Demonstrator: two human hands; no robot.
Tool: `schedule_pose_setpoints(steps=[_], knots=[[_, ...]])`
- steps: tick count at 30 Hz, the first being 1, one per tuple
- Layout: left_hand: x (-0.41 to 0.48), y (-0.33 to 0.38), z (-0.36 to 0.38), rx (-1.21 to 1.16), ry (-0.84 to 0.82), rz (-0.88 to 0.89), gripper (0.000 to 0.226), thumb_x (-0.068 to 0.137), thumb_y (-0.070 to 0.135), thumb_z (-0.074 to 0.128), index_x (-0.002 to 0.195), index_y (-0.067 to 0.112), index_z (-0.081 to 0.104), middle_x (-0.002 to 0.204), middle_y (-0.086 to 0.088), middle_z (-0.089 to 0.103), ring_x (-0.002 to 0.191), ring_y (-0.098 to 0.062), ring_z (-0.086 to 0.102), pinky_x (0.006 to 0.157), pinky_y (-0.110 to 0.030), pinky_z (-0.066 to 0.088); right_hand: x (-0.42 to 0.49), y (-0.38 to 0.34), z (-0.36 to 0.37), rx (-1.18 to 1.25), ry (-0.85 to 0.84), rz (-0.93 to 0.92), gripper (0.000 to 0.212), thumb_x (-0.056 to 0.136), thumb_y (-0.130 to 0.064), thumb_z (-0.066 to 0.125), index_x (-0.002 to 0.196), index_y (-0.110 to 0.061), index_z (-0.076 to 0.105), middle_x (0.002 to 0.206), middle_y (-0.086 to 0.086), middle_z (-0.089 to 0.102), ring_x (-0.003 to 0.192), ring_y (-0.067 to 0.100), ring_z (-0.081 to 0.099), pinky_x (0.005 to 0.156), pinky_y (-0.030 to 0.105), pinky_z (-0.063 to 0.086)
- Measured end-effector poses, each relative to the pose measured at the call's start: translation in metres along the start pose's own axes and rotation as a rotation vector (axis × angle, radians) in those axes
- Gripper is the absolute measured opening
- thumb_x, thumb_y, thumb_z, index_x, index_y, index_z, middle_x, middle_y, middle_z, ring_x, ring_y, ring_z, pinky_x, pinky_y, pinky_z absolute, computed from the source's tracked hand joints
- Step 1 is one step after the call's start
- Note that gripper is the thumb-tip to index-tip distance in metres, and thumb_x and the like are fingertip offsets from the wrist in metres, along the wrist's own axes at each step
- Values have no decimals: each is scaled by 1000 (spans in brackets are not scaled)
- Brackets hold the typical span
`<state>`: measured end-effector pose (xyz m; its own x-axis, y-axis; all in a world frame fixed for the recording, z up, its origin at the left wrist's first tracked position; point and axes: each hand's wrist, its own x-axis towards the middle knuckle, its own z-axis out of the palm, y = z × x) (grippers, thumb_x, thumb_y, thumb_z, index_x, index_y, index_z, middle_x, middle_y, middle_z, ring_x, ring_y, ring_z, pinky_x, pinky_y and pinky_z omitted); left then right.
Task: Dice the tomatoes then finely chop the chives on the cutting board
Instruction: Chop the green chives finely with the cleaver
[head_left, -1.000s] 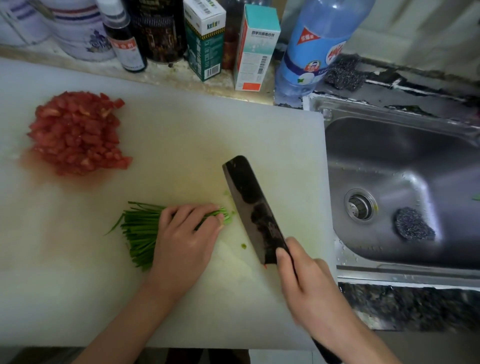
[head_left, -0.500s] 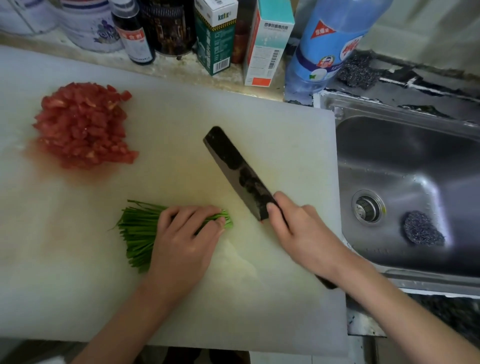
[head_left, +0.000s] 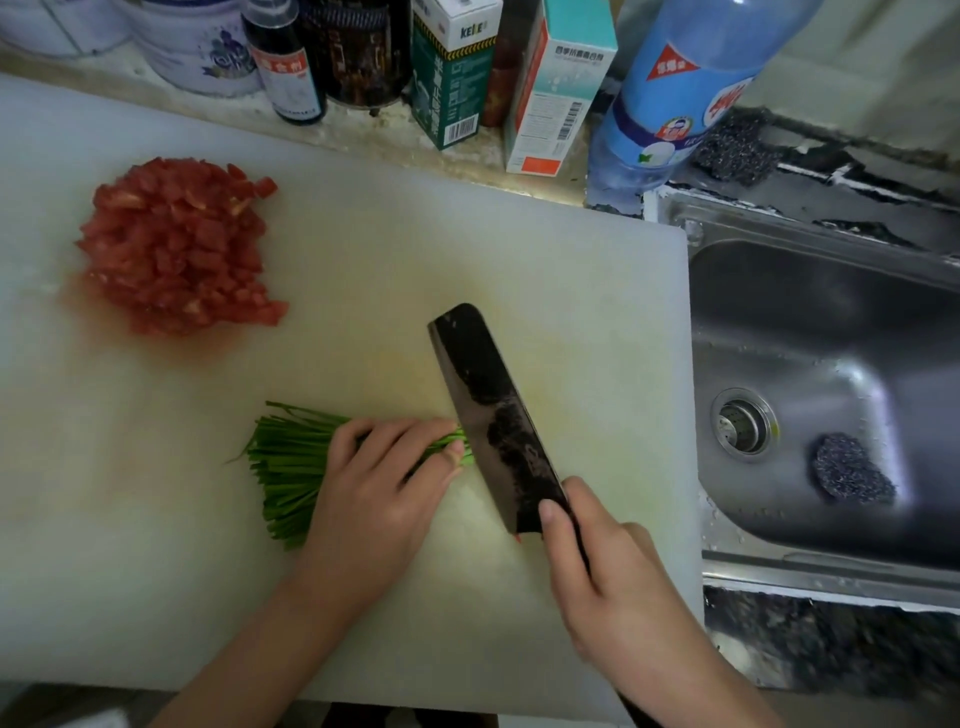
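Observation:
A heap of diced red tomato (head_left: 176, 247) lies at the far left of the white cutting board (head_left: 571, 291). A bundle of green chives (head_left: 288, 467) lies near the board's middle. My left hand (head_left: 382, 480) presses down on the bundle with curled fingers, covering its right half. My right hand (head_left: 602, 571) grips the handle of a dark cleaver (head_left: 496, 415), forefinger laid on the blade. The blade stands against the chives' right ends, just beside my left fingertips.
A steel sink (head_left: 831, 364) with a drain and a dark scouring pad (head_left: 852, 475) lies right of the board. Behind the board stand a blue bottle (head_left: 675, 88), two cartons (head_left: 556, 83), a dark bottle (head_left: 285, 67) and jars.
The cleaver swung away from the chives toward the board's far side half a second ago, then came back down against the chive ends. My left hand stayed on the bundle.

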<state>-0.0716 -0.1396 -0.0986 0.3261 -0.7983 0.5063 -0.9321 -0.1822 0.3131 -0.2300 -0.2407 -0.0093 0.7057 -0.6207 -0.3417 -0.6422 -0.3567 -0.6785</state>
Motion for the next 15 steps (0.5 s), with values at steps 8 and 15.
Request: schedule_pose_setpoints(steps=[8, 15], knots=[[-1, -2, -2, -31, -21, 5, 25, 99, 19, 55, 88, 7, 75, 110, -7, 72, 99, -23, 59, 87, -39, 37, -8, -12, 15, -93, 63, 1, 21, 94, -46, 25, 98, -30, 38, 55, 3, 43, 63, 23, 48, 64, 39, 39], [1, 1, -6, -58, -33, -22, 18, 95, 14, 60, 85, 6, 73, 107, -8, 72, 94, -28, 65, 84, -41, 40, -8, -19, 26, -511, 139, 8, 14, 87, -32, 37, 82, -20, 38, 33, -2, 36, 26, 22, 39, 36, 28, 10]])
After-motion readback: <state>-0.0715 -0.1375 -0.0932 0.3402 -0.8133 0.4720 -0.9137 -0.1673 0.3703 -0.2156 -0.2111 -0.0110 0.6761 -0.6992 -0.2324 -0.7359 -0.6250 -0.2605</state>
